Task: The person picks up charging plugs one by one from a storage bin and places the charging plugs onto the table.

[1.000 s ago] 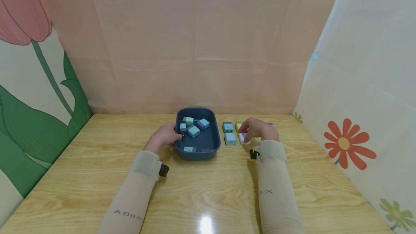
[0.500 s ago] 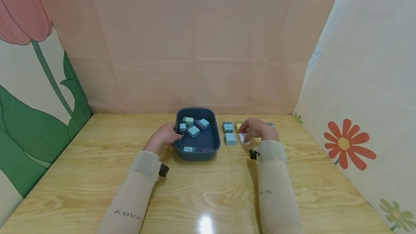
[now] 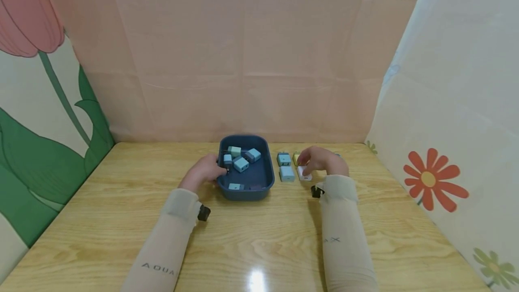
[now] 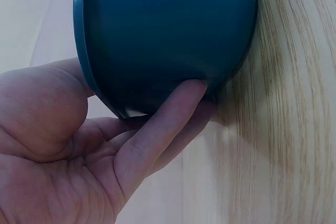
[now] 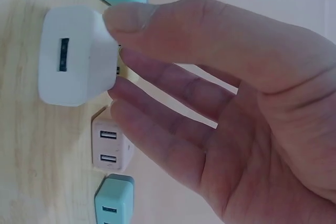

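Observation:
My left hand grips the left side of a dark blue plastic box, thumb over the rim and fingers against the outer wall, as the left wrist view shows of the hand. Inside lie several wall chargers, among them a mint green one and a light blue one. My right hand holds a white charger at the table, right of the box. In the right wrist view, thumb and fingertips are at the edges of this white charger, whose single port faces out.
Between box and right hand stand a blue charger and a light blue charger. A yellow charger is partly behind the right hand. Right wrist view: a pale pink charger and a turquoise one stand in line. The wooden table meets a draped backdrop.
The white charger shows more of its front, with its port visible, as the right fingers shift slightly. The left hand and the box stay in place.

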A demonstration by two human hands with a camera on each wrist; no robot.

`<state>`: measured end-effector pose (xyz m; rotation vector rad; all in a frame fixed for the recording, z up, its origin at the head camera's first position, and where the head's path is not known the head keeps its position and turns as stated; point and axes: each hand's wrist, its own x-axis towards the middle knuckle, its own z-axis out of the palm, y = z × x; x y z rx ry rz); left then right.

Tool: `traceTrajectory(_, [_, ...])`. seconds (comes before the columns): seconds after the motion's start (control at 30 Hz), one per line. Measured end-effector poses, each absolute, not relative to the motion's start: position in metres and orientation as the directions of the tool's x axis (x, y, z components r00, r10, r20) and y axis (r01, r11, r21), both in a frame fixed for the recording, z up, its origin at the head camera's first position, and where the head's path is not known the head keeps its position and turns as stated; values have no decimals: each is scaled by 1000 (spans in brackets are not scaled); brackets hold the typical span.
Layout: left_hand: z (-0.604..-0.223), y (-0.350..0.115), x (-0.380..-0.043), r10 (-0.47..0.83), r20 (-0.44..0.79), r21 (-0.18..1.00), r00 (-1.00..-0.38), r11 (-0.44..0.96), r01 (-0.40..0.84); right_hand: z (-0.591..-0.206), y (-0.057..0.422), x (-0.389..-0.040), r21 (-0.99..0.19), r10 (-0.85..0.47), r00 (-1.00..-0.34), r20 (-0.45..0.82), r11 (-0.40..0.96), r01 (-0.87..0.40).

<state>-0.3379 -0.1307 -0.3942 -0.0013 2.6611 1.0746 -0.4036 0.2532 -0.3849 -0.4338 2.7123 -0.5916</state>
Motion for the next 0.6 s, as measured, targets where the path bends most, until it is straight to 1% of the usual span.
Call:
traceTrajectory(0.3, [-394,-130,-336,110,-240,686,-965,722,-88,-376,250,-400,-475,-324,-912,-251,862,-176])
traceTrajectory(0.47, [-394,-129,-336,105,-242,687,-965,721,-94,-372,247,-397,-490,-339,-915,-219,849,-197])
traceTrajectory(0.6, [-394,-130,-336,106,-242,688,-964,720,-93,-370,244,-397,-481,-350,-916,-198,849,-220])
